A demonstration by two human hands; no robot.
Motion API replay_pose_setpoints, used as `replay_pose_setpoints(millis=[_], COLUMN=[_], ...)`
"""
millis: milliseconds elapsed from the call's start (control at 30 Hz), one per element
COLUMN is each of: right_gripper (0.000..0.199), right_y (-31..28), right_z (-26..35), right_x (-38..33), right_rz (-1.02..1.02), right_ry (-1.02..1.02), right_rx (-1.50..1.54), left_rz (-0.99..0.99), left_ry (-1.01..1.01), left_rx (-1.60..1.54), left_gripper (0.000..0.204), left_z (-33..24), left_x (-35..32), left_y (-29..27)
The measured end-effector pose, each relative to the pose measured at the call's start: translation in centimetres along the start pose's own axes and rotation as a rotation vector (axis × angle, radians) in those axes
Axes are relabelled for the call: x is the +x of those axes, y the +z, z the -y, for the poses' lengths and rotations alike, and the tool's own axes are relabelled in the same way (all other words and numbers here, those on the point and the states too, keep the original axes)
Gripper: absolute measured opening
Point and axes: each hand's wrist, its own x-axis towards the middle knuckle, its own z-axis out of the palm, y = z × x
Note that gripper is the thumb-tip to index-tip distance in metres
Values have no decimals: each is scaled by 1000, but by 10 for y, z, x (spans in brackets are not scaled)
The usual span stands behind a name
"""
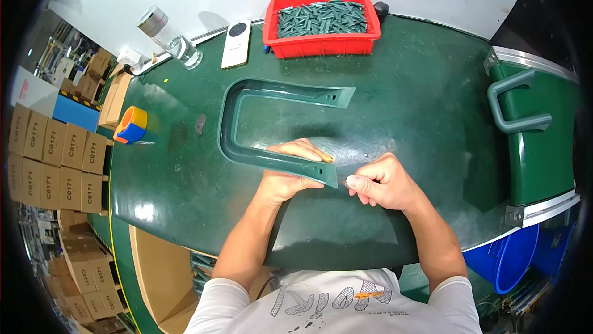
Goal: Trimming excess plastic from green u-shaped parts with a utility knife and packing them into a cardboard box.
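My left hand (279, 184) is grasping the green U-shaped part (229, 121), which is before the red bin (327, 46), on my side of it. My right hand (386, 184), also before the bin, has its fingers curled near the part's end; whether they pinch something small, I cannot tell. Left of the bin lies a white phone (235, 51), with marking too small to read. Farther left, cardboard boxes (73, 145) carry one repeated printed code. Opposite the bin, my white shirt (296, 312) shows large patterned letters.
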Motion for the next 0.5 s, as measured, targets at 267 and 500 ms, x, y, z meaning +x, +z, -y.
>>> replay_pose_setpoints(millis=[267, 500], right_gripper=[44, 45], right_y=[2, 12], right_z=[-2, -14], right_x=[0, 1], right_rz=[14, 252], right_ry=[-28, -192], right_rx=[5, -148], left_rz=[-51, -302], left_ry=[-9, -132], left_rx=[-13, -219], left_gripper=[41, 48], left_z=[3, 2], left_x=[-2, -7], left_y=[-1, 4])
